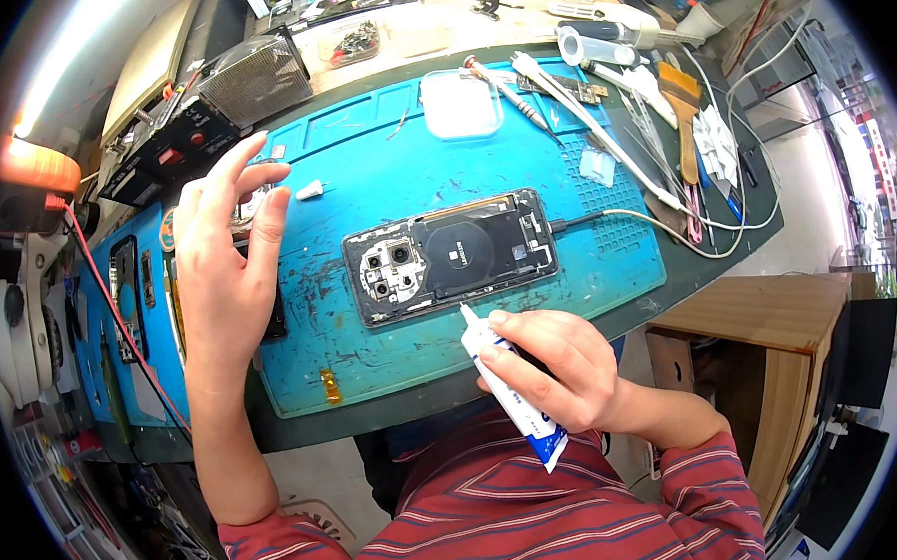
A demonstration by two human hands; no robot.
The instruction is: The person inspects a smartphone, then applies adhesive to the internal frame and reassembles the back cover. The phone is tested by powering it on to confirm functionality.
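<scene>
An opened phone (452, 255) lies flat on the blue repair mat (501, 343), its back cover off and its camera module and black inner plate bare. A cable is plugged into its right end. My right hand (562, 365) grips a white and blue glue tube (513, 387), slanted with its thin nozzle at the phone's near long edge; whether the tip touches cannot be seen. My left hand (232, 239) is raised over the mat's left side, thumb and fingers curved apart with nothing between them. Beside its fingertips lies a small white cap (309, 190).
Behind the phone are a clear plastic box (461, 104) and a screwdriver (511, 95). Tweezers, a wooden-handled brush (682, 120) and a white cable (666, 225) crowd the right side. A black power supply (187, 141) stands far left; a yellow strip (331, 386) lies nearer.
</scene>
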